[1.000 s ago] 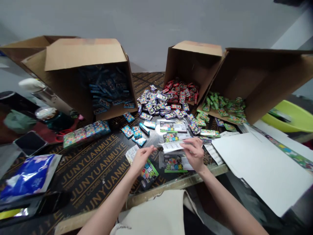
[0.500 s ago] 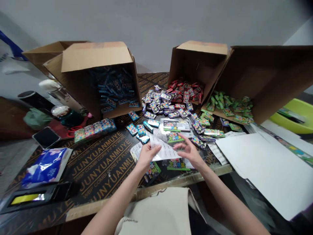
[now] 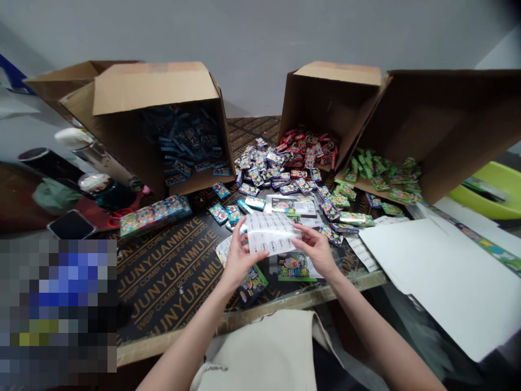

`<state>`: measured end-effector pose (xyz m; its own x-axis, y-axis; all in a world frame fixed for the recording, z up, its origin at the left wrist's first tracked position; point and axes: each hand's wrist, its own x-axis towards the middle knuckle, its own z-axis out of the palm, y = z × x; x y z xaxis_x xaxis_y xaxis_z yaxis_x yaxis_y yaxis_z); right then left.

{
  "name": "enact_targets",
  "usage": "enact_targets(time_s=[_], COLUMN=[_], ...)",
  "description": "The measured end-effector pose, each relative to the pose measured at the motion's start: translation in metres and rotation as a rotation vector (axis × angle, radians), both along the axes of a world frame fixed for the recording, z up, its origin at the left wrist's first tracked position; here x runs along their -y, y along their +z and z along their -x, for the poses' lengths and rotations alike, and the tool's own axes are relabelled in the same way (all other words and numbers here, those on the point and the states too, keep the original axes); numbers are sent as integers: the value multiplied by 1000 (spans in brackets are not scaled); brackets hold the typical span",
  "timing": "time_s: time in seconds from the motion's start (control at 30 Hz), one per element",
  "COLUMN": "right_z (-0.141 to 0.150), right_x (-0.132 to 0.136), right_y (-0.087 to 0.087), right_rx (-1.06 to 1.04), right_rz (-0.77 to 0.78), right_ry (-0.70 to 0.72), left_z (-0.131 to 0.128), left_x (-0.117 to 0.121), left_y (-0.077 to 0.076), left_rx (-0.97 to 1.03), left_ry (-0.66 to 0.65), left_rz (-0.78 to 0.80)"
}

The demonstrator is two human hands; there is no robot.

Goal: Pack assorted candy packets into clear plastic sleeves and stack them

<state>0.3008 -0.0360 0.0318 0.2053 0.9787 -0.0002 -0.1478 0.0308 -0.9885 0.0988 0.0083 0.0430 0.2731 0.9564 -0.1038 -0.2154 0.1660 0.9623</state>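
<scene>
Between both hands I hold up a white sticker sheet (image 3: pixel 272 233) printed with rows of small round labels; it bows a little. My left hand (image 3: pixel 240 252) pinches its left edge, and my right hand (image 3: pixel 316 250) grips the right edge with thumb and fingers. Below the sheet lie flat printed candy packets, one a black and green packet (image 3: pixel 293 267), another partly under my left wrist (image 3: pixel 255 282). Just beyond the sheet sits a further printed packet (image 3: pixel 288 205). Small blue candy boxes (image 3: pixel 218 213) lie beyond my left hand, partly hidden by the sheet.
Cardboard boxes hold blue packs (image 3: pixel 187 138), red packs (image 3: pixel 311 149) and green packs (image 3: pixel 378 168). A heap of purple packs (image 3: pixel 260 163) lies between them. A row of joined packs (image 3: pixel 157 215) and a phone (image 3: pixel 71 224) are at left. White sheets (image 3: pixel 443 271) cover the right; the lower left is pixelated.
My right hand has closed on the right edge of the sticker sheet, where its fingers were loose before. The sheet is raised and spread, its printed labels facing me.
</scene>
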Motion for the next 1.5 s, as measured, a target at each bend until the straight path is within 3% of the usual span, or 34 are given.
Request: enact_targets(time_s=[0.13, 0.27, 0.4, 0.47, 0.53, 0.63, 0.7, 0.8, 0.97, 1.13, 1.2, 1.3, 1.43, 1.5], right_z=[-5, 0, 6, 3, -1, -8, -11, -11, -5, -4, -4, -5, -8, -10], right_x=[-3, -2, 3, 4, 5, 4, 2, 0, 0, 0, 0, 2, 3, 1], right_y=[-5, -1, 17, 31, 46, 61, 62, 52, 32, 27, 27, 26, 24, 22], right_rx=[76, 169, 570, 819, 931, 825, 726, 592, 348, 325, 358, 493, 755, 795], right_rz=[53, 131, 12, -96, -142, -63, 13, 85, 218, 215, 195, 77, -248, -318], right_ry=[94, 90, -10, -85, -68, 207, 354, 374, 361, 348, 364, 318, 240, 240], left_z=[4, 2, 1, 4, 8, 12, 12, 11, 13, 19, 20, 19, 19, 20], left_x=[-3, -5, -7, -8, -11, -15, -16, -17, -24, -28, -27, -25, -23, -23], left_y=[-3, -2, 5, 14, 25, 41, 45, 38, 25, 26, 23, 14, 5, 3], left_rx=[-191, -265, -430, -511, -570, -562, -497, -457, -518, -409, -432, -445, -383, -383], left_ry=[-62, 2, 105, 58, -45, -230, -412, -584, -509, -716, -699, -570, -540, -521], left_rz=[-42, -10, -81, -129, -196, -255, -176, -30, -53, 23, 44, 105, 223, 229])
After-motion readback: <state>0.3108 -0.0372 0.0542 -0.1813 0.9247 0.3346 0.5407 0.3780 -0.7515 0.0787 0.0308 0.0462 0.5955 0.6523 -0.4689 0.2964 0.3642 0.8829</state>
